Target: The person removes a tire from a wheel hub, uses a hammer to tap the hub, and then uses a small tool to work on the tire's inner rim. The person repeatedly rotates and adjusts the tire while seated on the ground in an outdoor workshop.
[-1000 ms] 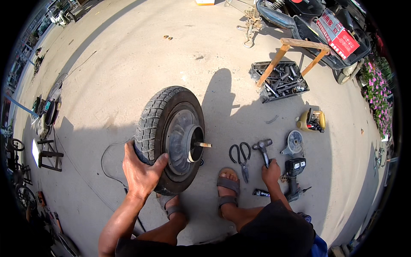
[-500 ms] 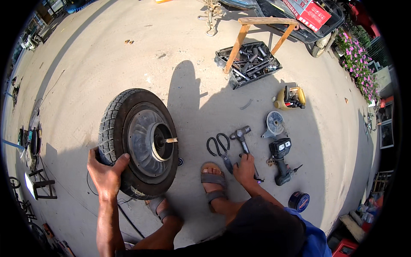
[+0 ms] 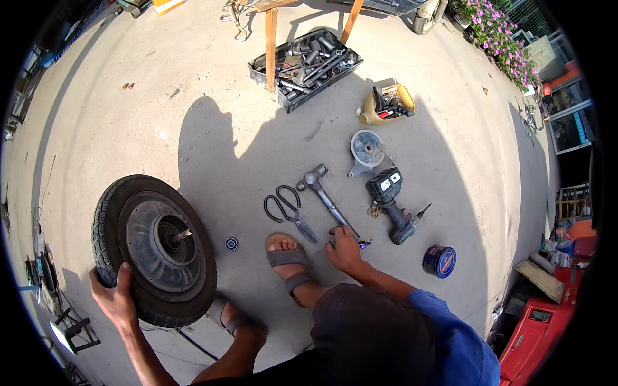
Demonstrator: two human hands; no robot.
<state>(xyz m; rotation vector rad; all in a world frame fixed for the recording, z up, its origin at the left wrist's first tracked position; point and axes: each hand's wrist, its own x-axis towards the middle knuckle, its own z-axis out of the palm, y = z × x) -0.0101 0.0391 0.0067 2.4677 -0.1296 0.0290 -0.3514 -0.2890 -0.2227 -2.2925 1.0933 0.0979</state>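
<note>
Left hand point(image 3: 114, 297) grips the upright wheel point(image 3: 154, 249) by its tyre; right hand point(image 3: 344, 251) closes on the hammer point(image 3: 327, 199) handle. One-handed, the wheel could topple right.

On the concrete ground point(image 3: 193, 77): one wheel with a tyre point(image 3: 154, 249), one hammer point(image 3: 325, 196), one pair of black shears point(image 3: 288, 209), one cordless drill point(image 3: 393, 204), one round grey metal cover point(image 3: 367, 149), one blue tin point(image 3: 440, 261), one small blue ring point(image 3: 231, 244), one yellow cut-open jug point(image 3: 386, 105), and one black tray of sockets point(image 3: 306, 67).
</note>
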